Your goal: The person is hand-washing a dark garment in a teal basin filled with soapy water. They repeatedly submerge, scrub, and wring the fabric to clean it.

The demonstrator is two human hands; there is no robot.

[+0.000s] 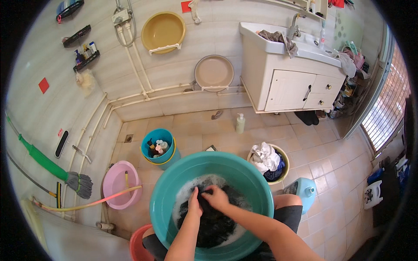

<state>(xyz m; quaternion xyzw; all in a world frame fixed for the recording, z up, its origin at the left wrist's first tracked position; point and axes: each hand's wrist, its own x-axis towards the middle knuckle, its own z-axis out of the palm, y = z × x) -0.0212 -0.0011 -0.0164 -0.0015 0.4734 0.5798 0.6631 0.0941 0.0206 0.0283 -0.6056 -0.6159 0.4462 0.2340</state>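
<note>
A large teal basin point(163, 195) stands in front of me between my knees. Soapy water with white suds fills its bottom, and a dark wet garment point(217, 224) lies in it. Both hands are over the middle of the basin, close together. My left hand point(194, 204) is closed on a bunched part of the dark cloth. My right hand point(216, 198) has its fingers curled round the same cloth, just right of the left. The cloth between the hands is partly hidden by the fingers.
A blue bucket point(150, 162) of bottles and a pink basin point(122, 201) with a hose point(109, 191) stand left. To the right are a tub point(285, 176) of white and dark clothes and a blue jug point(308, 195). A pump bottle point(240, 124) stands ahead, before the sink cabinet point(289, 87).
</note>
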